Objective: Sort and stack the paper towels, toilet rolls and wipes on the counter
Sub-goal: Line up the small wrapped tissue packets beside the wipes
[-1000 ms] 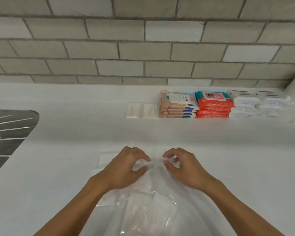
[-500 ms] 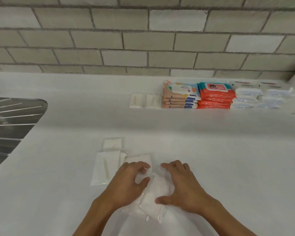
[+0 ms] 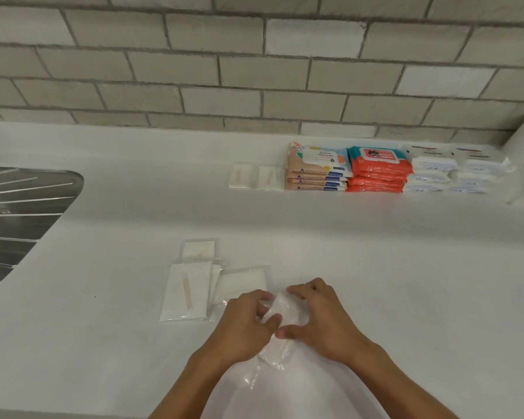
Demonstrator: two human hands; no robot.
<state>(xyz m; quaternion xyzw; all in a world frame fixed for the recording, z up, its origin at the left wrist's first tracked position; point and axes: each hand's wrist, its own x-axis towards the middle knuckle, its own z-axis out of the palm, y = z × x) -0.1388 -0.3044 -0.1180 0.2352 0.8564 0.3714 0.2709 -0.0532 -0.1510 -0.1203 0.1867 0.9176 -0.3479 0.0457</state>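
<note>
Near the front edge of the counter, left hand and right hand pinch a film-wrapped pack, likely soft and slippery; grip its sides.

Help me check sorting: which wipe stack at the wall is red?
The middle stack, between the peach stack and the white packs; only it is red.

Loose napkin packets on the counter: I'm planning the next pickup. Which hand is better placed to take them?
Left, probably. The packets lie just left of the left hand, while the right hand sits farther off, across the bag both hands grip.
</note>
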